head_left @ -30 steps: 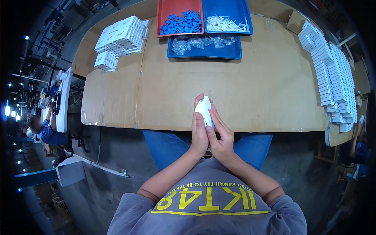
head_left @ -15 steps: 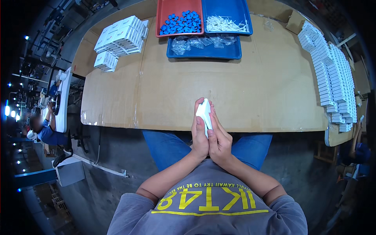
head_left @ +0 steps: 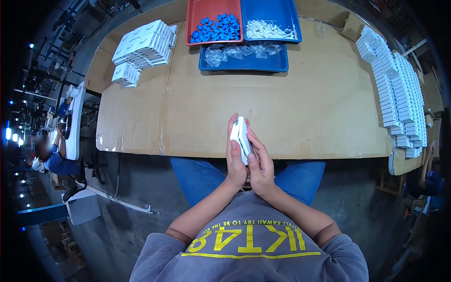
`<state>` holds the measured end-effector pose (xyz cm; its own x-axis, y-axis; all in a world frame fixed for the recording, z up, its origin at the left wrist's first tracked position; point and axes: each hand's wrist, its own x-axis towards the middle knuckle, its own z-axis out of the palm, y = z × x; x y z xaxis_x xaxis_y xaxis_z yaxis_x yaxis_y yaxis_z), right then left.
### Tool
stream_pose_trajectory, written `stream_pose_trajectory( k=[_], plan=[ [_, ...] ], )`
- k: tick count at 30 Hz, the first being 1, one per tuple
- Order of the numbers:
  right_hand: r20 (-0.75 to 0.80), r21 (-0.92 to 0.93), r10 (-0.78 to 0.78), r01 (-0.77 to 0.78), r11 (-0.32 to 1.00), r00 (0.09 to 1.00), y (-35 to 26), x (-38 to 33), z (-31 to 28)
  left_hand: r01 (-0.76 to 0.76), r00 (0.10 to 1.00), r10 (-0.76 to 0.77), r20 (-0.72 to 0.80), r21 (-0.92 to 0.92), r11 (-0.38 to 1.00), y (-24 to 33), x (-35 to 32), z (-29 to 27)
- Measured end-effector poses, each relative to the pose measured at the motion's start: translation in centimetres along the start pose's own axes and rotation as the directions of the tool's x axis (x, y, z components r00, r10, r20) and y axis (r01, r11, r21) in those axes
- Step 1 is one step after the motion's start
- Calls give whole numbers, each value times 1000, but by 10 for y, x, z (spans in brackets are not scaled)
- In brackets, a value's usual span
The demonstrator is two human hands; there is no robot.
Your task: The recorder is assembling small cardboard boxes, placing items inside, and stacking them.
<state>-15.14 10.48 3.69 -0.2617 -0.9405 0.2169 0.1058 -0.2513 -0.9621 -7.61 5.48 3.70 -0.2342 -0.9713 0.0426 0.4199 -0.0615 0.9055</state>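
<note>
Brown cardboard covers the bench [head_left: 300,113], and the person sits at its near edge with blue trousers showing below it. Both hands meet over that edge: the left hand [head_left: 236,162] and the right hand [head_left: 260,164] press together around a small white box [head_left: 240,136], so the grip is clamped on it from both sides, the box standing on end between the fingers. Beyond the grip lies bare cardboard. Farther still, straight ahead, sits a blue tray [head_left: 244,63] with clear plastic bags, and behind it a red tray [head_left: 199,19] of small blue parts and another blue tray [head_left: 282,11] of white parts. Far to the left of the grip lies a pile of white boxes [head_left: 143,44]; far to the right, long rows of white boxes [head_left: 394,89].
</note>
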Motion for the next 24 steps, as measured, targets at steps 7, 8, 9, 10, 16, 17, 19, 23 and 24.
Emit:
stream_pose_trajectory(
  k=[7,8,9,10,16,17,19,23,24],
  plan=[
    [86,326,578,-571,754,812,-16,22,-25,-322,944,202,261,599,733,3,5,-21],
    [113,330,605,-604,725,788,-15,24,-28,-255,960,149,238,522,814,-1,3,-24],
    [112,330,605,-604,726,788,-16,25,-28,-182,971,92,220,436,881,1,3,-21],
    [124,278,582,-591,757,803,-19,26,-27,-133,985,82,154,359,924,3,1,-14],
    [84,293,485,-486,823,871,-13,16,-10,-220,973,223,55,503,836,-18,3,-21],
    [87,293,483,-486,823,871,-17,17,-9,-289,953,293,83,549,784,-19,3,-21],
    [73,311,524,-518,797,849,-22,18,-7,-318,940,330,83,557,767,-19,3,-19],
    [74,251,470,-472,845,880,-19,9,-5,-333,931,364,39,504,797,-24,1,-21],
    [67,192,429,-434,880,901,-18,7,-5,-333,930,365,38,503,797,-23,0,-20]
  ],
)
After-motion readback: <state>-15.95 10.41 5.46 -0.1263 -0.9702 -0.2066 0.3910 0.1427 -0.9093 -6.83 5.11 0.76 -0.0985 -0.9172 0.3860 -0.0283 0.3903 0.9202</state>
